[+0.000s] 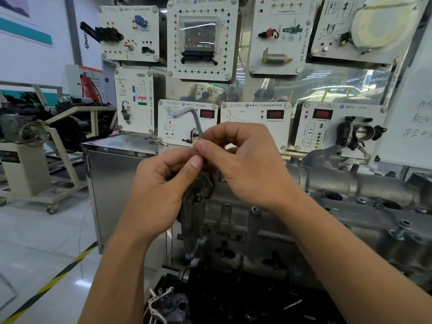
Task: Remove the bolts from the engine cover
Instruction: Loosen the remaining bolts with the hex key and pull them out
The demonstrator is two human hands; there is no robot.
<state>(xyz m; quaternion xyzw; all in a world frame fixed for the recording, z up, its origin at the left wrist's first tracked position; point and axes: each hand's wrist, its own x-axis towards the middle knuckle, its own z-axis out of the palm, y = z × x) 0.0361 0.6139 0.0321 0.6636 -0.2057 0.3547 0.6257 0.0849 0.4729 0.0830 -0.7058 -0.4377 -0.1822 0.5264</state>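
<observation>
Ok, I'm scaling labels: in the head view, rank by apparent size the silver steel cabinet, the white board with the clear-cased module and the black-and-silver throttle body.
1. Silver steel cabinet
2. White board with the clear-cased module
3. Black-and-silver throttle body
Cabinet is nearer; true sizes unsure.

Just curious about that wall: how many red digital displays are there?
3, all in the lower row: left display, beside the wrench; middle display; right display, near the throttle body. Others may be hidden.
</observation>
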